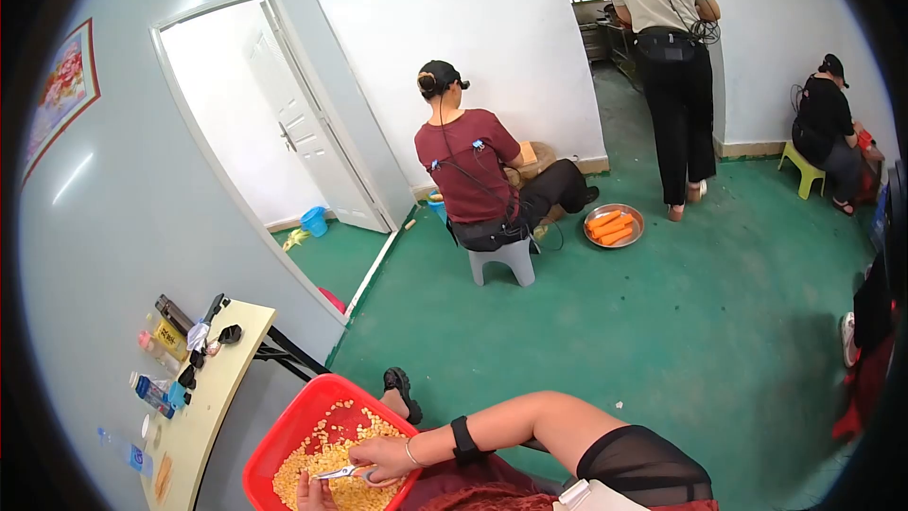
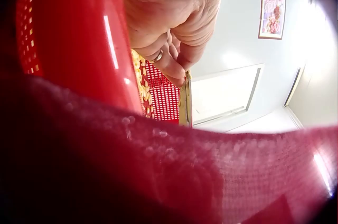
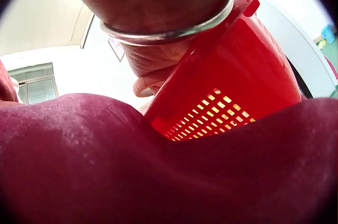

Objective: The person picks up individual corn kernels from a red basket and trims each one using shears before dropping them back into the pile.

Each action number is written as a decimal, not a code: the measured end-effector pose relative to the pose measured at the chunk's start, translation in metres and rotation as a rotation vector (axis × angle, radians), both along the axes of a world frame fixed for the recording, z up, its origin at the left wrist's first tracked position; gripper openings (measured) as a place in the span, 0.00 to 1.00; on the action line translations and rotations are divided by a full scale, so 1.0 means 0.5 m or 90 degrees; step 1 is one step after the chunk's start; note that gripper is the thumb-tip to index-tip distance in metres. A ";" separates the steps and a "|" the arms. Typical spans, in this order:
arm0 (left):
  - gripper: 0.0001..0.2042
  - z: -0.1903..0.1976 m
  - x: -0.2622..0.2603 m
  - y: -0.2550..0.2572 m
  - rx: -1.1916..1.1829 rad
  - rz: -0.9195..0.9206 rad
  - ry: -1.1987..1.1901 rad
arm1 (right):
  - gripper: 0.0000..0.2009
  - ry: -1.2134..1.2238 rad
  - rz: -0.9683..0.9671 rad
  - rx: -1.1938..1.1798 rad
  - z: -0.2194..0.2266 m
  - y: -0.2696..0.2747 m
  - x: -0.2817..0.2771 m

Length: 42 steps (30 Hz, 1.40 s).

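In the head view, a red basket point(image 1: 268, 443) holds many yellow kernels point(image 1: 326, 454). Above them my right hand point(image 1: 383, 457) grips scissors point(image 1: 338, 473), whose blades point left toward my left hand point(image 1: 314, 494) at the bottom edge. The left wrist view shows my left hand point(image 2: 171, 28), with a ring, pinching a small thing between thumb and fingertips, beside a thin blade-like edge point(image 2: 185, 102); what it pinches is too small to tell. In the right wrist view, the basket wall point(image 3: 237, 60) hides most of my right hand point(image 3: 153, 73), below a metal bangle.
At left, a table point(image 1: 213, 412) carries bottles and small items. Ahead, a person in a dark red shirt point(image 1: 468, 166) sits on a grey stool point(image 1: 503, 263), near a metal bowl of carrots point(image 1: 613, 226). Another person stands near a doorway; one sits at far right.
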<state>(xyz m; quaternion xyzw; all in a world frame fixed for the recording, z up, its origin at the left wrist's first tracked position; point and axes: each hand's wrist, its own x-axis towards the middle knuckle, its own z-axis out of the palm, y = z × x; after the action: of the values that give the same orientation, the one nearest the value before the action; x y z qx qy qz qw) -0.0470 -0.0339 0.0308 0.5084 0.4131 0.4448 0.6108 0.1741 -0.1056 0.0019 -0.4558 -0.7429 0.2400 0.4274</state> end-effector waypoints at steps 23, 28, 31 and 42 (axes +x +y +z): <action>0.19 -0.038 -0.013 0.034 -0.030 -0.028 -0.179 | 0.15 -0.027 -0.031 -0.015 0.044 -0.009 -0.002; 0.19 -0.040 -0.013 0.037 -0.034 -0.028 -0.172 | 0.16 -0.027 -0.028 -0.040 0.047 -0.012 -0.001; 0.19 -0.040 -0.013 0.037 -0.033 -0.025 -0.165 | 0.15 -0.034 -0.025 -0.036 0.044 -0.009 0.002; 0.20 -0.032 -0.009 0.031 -0.033 -0.029 -0.168 | 0.14 -0.038 -0.021 -0.040 0.039 -0.005 0.002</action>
<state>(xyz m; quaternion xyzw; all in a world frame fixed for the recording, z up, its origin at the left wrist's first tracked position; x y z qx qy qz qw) -0.0516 -0.0181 0.0148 0.4387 0.3291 0.4827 0.6828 0.1753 -0.1081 0.0212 -0.4880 -0.7398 0.2423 0.3948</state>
